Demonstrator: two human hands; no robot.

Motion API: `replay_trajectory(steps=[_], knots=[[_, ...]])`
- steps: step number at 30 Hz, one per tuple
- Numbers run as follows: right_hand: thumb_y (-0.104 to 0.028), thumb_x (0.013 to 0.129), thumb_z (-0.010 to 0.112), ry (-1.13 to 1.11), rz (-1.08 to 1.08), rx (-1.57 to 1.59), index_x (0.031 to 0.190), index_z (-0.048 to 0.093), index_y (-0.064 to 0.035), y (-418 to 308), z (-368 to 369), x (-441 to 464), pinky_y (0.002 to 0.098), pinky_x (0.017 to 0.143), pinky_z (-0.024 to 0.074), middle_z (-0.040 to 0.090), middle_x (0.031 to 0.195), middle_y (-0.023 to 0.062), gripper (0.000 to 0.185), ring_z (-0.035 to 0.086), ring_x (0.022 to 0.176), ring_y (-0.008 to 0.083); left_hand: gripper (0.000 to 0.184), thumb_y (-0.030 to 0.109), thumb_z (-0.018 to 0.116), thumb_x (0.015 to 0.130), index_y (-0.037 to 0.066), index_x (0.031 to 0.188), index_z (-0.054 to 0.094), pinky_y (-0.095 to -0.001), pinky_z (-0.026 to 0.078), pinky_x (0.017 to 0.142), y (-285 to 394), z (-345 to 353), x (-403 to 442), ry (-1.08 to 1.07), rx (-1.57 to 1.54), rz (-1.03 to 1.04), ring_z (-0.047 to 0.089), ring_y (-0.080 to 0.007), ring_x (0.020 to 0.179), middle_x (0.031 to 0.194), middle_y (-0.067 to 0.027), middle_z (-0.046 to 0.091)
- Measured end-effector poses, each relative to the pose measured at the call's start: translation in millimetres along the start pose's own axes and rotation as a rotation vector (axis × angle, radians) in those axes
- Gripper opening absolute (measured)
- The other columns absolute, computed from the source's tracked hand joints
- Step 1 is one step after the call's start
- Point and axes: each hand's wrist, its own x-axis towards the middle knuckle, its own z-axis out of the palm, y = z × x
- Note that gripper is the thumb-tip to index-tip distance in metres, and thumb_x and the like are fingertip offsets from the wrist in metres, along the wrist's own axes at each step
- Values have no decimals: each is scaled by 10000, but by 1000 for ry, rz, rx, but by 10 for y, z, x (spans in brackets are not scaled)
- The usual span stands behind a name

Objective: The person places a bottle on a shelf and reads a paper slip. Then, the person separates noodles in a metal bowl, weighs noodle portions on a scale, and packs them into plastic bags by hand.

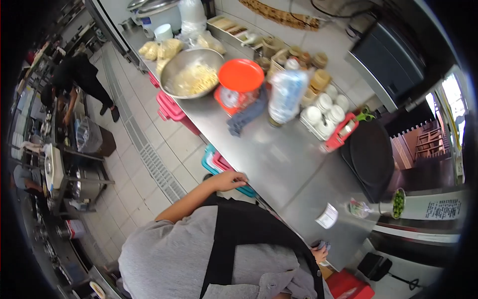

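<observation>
Black fabric apron [249,222] nearest, I have the right hand [319,255] closed on a crumpled grey cloth [323,244]; the left hand [229,181], farther from it, looks empty, half-open.

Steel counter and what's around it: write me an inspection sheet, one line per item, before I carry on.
Surface: steel counter, bare stretch in the middle, some glare; a white paper lies near the right hand's end.
Job's things: bunched cloth at the right hand.
Clutter: metal bowl with pale food, orange scale, blue-grey cloth against it, plastic-wrapped bundle, white-lidded jars.
Grippers: bare hands; left hand by the counter's edge, nothing seen in it; right hand on the bunched cloth.
Cables: dark cables on the wall beyond the counter.
Surroundings: tiled floor with drain grate; another person bends at a bench.
</observation>
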Motion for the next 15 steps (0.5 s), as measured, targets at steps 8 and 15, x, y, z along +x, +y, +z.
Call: replay_trajectory(steps=[8, 15], knots=[[-62, 755, 664, -53, -885, 918, 1214, 508, -24, -3314, -834, -959, 422, 983, 379, 521, 1207, 198, 486, 486, 1145, 368, 254, 226, 584, 900, 70, 1097, 620, -333, 482, 810, -492, -1566, -689, 33, 54, 58, 627, -220, 905, 1031, -110, 650], [-97, 715, 646, -55, -772, 595, 1137, 576, -68, -4889, -329, -938, 434, 957, 375, 551, 1209, 131, 429, 508, 1084, 337, 254, 174, 578, 909, 24, 1113, 600, -295, 480, 791, -909, -2072, -1711, 372, -62, -109, 603, -133, 891, 985, -64, 663]])
